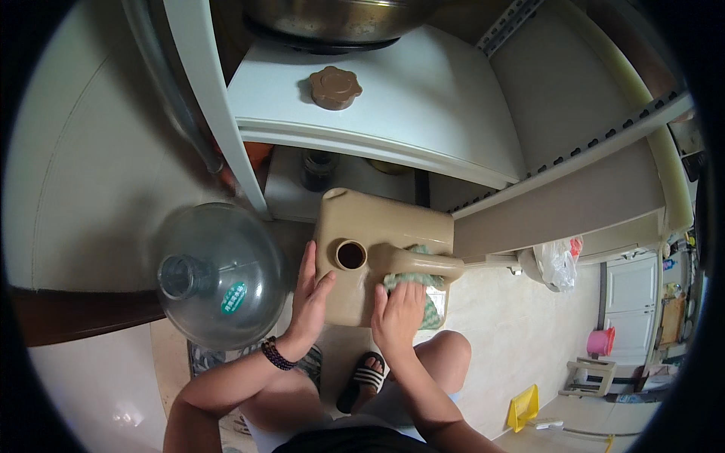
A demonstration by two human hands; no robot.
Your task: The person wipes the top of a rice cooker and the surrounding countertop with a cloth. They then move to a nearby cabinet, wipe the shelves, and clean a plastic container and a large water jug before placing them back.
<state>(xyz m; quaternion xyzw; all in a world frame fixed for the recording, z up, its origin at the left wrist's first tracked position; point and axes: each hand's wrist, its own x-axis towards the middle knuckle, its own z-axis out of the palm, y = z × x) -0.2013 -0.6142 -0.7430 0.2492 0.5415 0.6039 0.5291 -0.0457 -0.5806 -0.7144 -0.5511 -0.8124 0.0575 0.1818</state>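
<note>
A tan plastic jerrycan (351, 306) stands before me with its round mouth uncapped, showing dark inside. My left hand (310, 303) rests flat against its left side, thumb on the top edge. Under the can's moulded handle (427, 263), my right hand (401, 314) presses a green-and-white patterned cloth (412, 280) onto the top; the fingertips are partly hidden by it. More of the cloth hangs out behind the handle and at the right edge. A brown lobed screw cap (335, 88) lies on the white shelf (419, 107) above.
Left of the can stands a large clear water bottle (243, 249) with an open neck and a green label. A metal pot (334, 20) sits on the shelf. Beneath it is a dark jar (318, 169). To the right are a plastic bag (558, 263), a pink bucket (600, 341) and a yellow dustpan (522, 407).
</note>
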